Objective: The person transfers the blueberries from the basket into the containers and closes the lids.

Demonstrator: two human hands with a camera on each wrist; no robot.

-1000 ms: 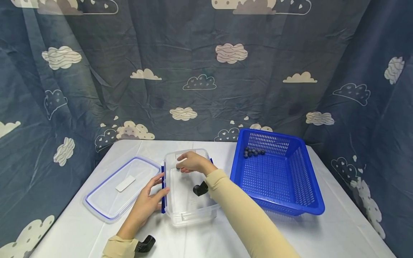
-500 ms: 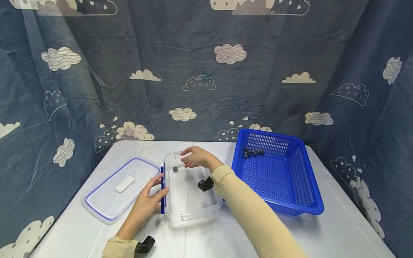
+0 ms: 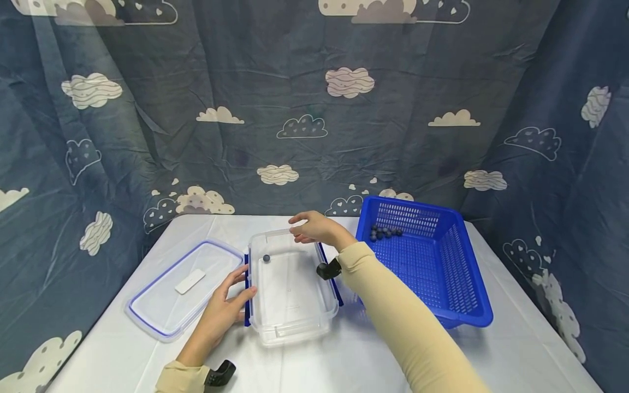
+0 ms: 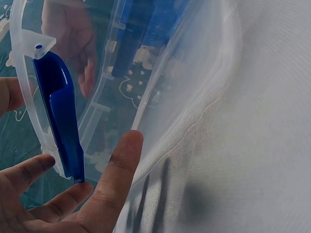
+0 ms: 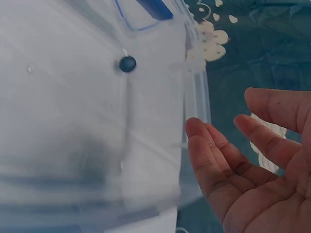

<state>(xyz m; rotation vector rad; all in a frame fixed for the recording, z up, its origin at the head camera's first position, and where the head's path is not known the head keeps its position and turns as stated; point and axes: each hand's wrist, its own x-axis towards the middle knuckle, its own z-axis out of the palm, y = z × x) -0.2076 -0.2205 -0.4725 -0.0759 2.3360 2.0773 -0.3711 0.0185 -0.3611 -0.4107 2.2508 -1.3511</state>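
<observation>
A clear plastic container point(image 3: 292, 289) with blue side clips stands on the table, its top uncovered. One blueberry point(image 3: 266, 258) lies inside near its far left corner; the right wrist view shows the same blueberry point(image 5: 128, 64) as a dark ball. My left hand point(image 3: 223, 314) rests against the container's left side, fingers spread around the blue clip point(image 4: 65, 116). Above the far right rim hovers my right hand point(image 3: 316, 228), fingers apart and nothing between them. In the right wrist view, that hand point(image 5: 252, 165) is beside the container wall.
To the right stands a blue perforated basket point(image 3: 474, 273) with several blueberries point(image 3: 385, 233) in its far left corner. A clear lid with a blue seal point(image 3: 162, 305) lies flat at left, bearing a white label point(image 3: 190, 281). A cloud-printed curtain point(image 3: 300, 71) encloses the table point(image 3: 295, 368).
My right hand has let go of the blueberry inside the container, then risen and moved right toward the basket. My left hand has stayed against the container.
</observation>
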